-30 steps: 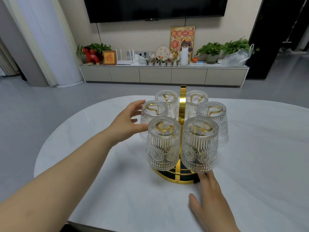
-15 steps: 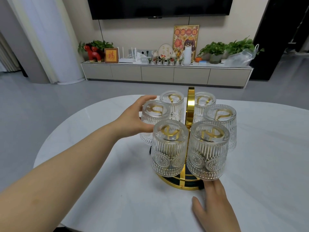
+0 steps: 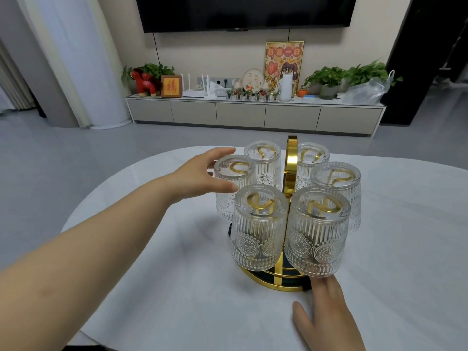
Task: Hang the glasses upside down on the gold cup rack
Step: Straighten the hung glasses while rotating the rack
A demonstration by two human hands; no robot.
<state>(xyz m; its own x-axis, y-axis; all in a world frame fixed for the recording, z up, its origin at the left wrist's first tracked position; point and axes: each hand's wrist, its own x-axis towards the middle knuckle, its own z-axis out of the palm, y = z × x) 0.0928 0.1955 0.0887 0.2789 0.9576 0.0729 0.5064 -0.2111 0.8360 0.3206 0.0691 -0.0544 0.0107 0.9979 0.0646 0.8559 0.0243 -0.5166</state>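
The gold cup rack (image 3: 291, 160) stands on the white table (image 3: 152, 262), with a tall loop handle and a round base. Several ribbed clear glasses hang upside down on its gold hooks, among them the near-left glass (image 3: 257, 231) and the near-right glass (image 3: 316, 234). My left hand (image 3: 202, 173) is at the middle-left glass (image 3: 234, 178). Its thumb touches the glass's side and its fingers spread loosely behind the top. My right hand (image 3: 326, 315) lies flat on the table, fingertips against the rack's base rim.
The table's rounded far edge runs just behind the rack. Grey floor lies beyond it. A low TV cabinet (image 3: 253, 115) with plants and ornaments lines the far wall.
My left hand closed in around the middle-left glass, and its fingers have now loosened and spread. My right hand stays at the rack's base.
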